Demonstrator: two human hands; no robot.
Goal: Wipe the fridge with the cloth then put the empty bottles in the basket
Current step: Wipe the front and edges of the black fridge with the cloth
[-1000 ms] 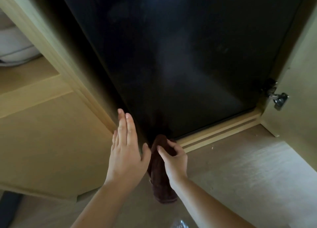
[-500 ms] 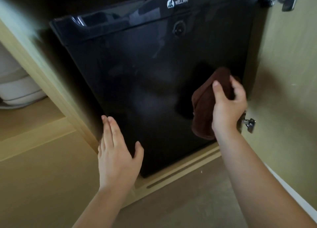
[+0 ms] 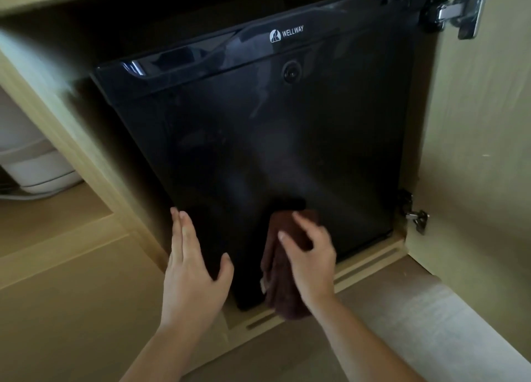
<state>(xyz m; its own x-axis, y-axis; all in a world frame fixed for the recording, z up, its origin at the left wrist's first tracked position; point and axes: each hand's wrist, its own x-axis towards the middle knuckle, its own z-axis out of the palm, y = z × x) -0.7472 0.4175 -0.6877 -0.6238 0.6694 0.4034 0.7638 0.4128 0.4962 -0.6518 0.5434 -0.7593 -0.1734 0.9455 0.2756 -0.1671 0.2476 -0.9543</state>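
Now the right hand (image 3: 310,261), gripping the cloth (image 3: 284,295), is down from mid-right to the bottom of the fridge (image 3: 287,137) door. The left hand (image 3: 192,266) lies open and flat, seemingly bracing it, so wiping goes on.

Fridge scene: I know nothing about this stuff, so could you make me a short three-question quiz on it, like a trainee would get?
1. True or false: the right hand holds a brown cloth against the black fridge door.
2. The left hand is: A) gripping a bottle; B) open, fingers straight, at the door's lower left; C) out of view.
3. Fill in: the logo near the door's top reads ____.

Key: 1 true; 2 B; 3 WELLWAY.
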